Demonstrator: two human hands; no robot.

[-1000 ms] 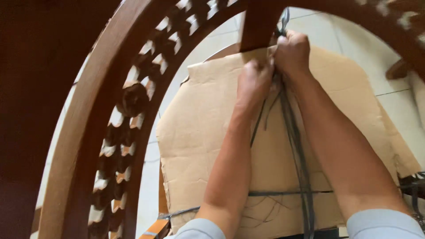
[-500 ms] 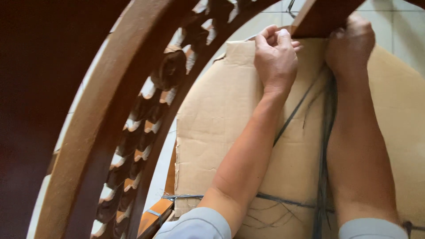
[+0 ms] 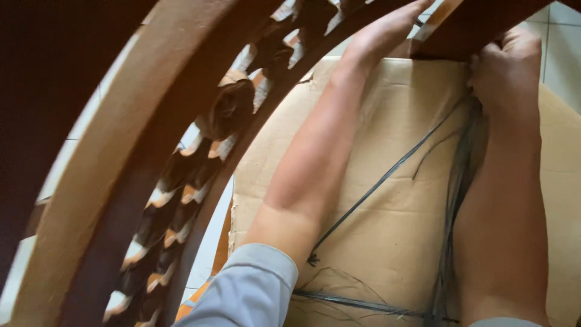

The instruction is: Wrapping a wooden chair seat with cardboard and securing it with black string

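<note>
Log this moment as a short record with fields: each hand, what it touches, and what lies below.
left hand: reaching up to the dark wooden bar, fingers hidden behind the frame
right hand: closed in a grip on the bundle of dark strands at the bar
below: cardboard sheet on pale floor tiles
left side: curved wooden frame with woven band

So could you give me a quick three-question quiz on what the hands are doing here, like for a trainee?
1. True or false: the right hand rests at the top of the bundle of thin dark strands.
2. What lies under both forearms? A) flat brown cardboard sheet B) blue cloth C) metal tray
3. Fill in: the left hand reaches up behind the dark curved ____ frame.

Key: 1 true; 2 A; 3 wooden.
</note>
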